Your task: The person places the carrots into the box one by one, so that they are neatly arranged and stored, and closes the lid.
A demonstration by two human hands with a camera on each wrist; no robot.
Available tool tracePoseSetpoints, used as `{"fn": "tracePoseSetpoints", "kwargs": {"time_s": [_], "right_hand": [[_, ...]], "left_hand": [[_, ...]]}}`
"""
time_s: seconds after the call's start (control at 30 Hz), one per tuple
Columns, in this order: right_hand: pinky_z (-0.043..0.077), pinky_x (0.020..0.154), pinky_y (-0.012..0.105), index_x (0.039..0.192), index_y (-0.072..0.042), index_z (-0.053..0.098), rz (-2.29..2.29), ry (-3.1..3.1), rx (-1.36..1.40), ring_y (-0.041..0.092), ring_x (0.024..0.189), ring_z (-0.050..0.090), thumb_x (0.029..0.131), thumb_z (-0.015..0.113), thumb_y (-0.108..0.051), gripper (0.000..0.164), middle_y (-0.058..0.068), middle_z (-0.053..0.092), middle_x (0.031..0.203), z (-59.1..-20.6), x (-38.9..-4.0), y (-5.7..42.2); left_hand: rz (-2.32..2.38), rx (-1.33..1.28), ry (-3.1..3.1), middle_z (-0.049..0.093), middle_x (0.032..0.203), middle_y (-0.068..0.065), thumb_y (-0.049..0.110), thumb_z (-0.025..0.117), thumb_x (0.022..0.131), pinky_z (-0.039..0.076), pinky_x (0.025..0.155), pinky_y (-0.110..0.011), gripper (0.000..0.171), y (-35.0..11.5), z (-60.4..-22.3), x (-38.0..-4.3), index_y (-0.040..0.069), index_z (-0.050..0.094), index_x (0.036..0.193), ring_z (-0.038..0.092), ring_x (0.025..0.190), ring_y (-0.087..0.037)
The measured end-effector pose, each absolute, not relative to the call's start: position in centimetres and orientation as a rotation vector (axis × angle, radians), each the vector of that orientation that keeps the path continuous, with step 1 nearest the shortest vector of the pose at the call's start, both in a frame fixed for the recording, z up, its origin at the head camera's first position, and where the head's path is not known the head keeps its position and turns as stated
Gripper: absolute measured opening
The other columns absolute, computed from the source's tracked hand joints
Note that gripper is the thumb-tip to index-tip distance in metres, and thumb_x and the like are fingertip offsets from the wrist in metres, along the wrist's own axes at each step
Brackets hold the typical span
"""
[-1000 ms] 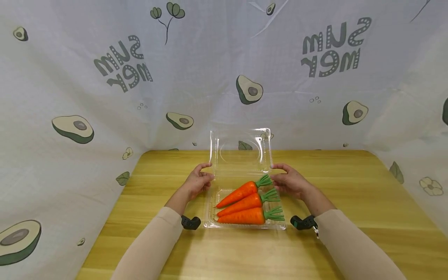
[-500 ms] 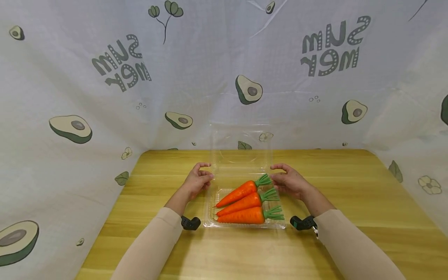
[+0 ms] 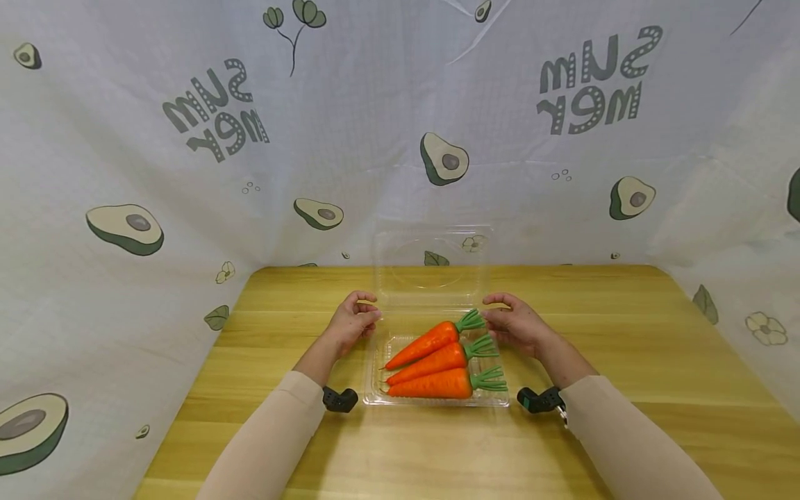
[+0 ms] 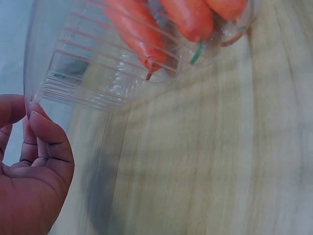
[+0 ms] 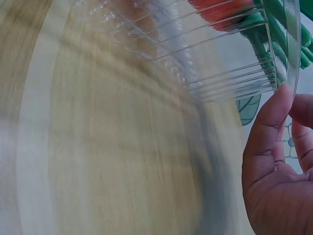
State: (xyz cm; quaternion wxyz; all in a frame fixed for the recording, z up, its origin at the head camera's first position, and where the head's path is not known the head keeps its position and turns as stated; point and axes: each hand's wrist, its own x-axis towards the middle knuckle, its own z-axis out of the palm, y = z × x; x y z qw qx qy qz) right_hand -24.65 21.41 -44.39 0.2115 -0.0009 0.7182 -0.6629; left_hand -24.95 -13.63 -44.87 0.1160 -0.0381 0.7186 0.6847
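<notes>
Three carrots [image 3: 431, 363] lay in a clear hinged box [image 3: 437, 404], its lid [image 3: 431, 267] raised at twelve o'clock.
The left hand [image 3: 355, 321] at ten and right hand [image 3: 517, 323] at two pinched the box's edge, thumb against finger, plain only in the wrist views; worktop [image 3: 400, 451] stretched toward three, six and nine.

Behind the wooden worktop [image 3: 625, 333] hangs a pale cloth [image 3: 375, 104], which covers also both sides. On it are printed avocados [image 3: 440, 158], leaves [image 3: 217, 317], flowers [image 3: 767, 328] and "summer" lettering [image 3: 585, 105] in mirror writing. The light looks soft.
</notes>
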Motion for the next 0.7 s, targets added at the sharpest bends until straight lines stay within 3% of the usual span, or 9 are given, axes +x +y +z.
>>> {"fn": "tracePoseSetpoints", "kwargs": {"time_s": [0.17, 0.47, 0.7], "right_hand": [[0.057, 0.068, 0.020, 0.140, -0.003, 0.038, -1.837, 2.008, -0.001, 0.009, 0.076, 0.059, 0.105, 0.055, -0.017, 0.042, -0.004, 0.060, 0.089, -44.36, -24.61, 21.33], [0.056, 0.069, 0.020, 0.124, -0.011, 0.049, -1.864, 2.004, -0.005, 0.008, 0.076, 0.060, 0.105, 0.054, -0.014, 0.019, -0.004, 0.062, 0.088, -44.60, -24.50, 21.31], [0.056, 0.072, 0.019, 0.130, -0.006, 0.047, -1.880, 2.017, 0.005, 0.009, 0.079, 0.059, 0.106, 0.052, -0.013, 0.026, -0.004, 0.060, 0.098, -44.60, -24.38, 21.28]], "left_hand": [[1.995, -0.122, 2.134, 0.054, 0.100, -0.004, -0.002, 0.063, 0.097, 0.047, 0.062, -0.023, 0.026, -13.53, -44.82, -24.94, 0.005, 0.054, 0.121, 0.053, 0.069, -0.015], [1.987, -0.120, 2.181, 0.055, 0.099, -0.005, -0.003, 0.063, 0.096, 0.049, 0.063, -0.022, 0.014, -13.39, -44.63, -24.48, 0.006, 0.057, 0.105, 0.055, 0.071, -0.015], [2.006, -0.091, 2.183, 0.056, 0.095, -0.004, -0.002, 0.064, 0.096, 0.050, 0.063, -0.021, 0.012, -13.55, -44.99, -24.66, 0.007, 0.057, 0.096, 0.056, 0.072, -0.014]]}}
